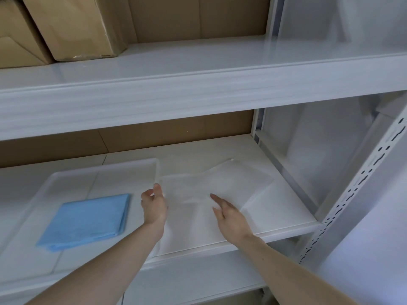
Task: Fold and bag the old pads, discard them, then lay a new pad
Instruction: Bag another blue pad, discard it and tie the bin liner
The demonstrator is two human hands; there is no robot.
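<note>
A folded blue pad [84, 220] lies in a shallow white tray [72, 179] on the left of the middle shelf. To its right a clear plastic bag [220, 186] lies flat on the shelf. My left hand [154, 205] is at the bag's left edge, thumb and fingers curled at that edge, though whether they pinch the film is unclear. My right hand [231, 216] rests flat on the bag with fingers straight.
The white metal shelf unit [286, 223] has a perforated upright [361, 188] at the right. Above, the upper shelf [198, 93] carries cardboard boxes [72, 27] at the left. Brown board backs the shelves.
</note>
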